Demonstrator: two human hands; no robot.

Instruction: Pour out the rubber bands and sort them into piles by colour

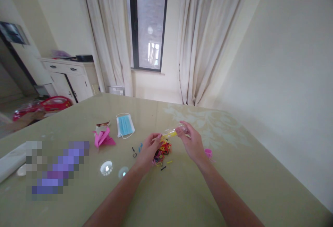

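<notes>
As both hands (149,148) (193,142) pinch a clear tube (169,133), colourful pieces (164,149) beneath, any lettering unreadable

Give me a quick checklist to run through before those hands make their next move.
1. Right hand holding the clear tube: ok, its fingers are around one end.
2. Left hand near the tube's other end: ok.
3. Left fingers gripping a small piece: cannot tell, too small to see.
4. Colourful pile all gathered: not ok, pieces such as the black strip lie apart.
5. Pink round item away from the pile: ok, right of the right forearm.
6. Face mask apart from both hands: ok.
</notes>
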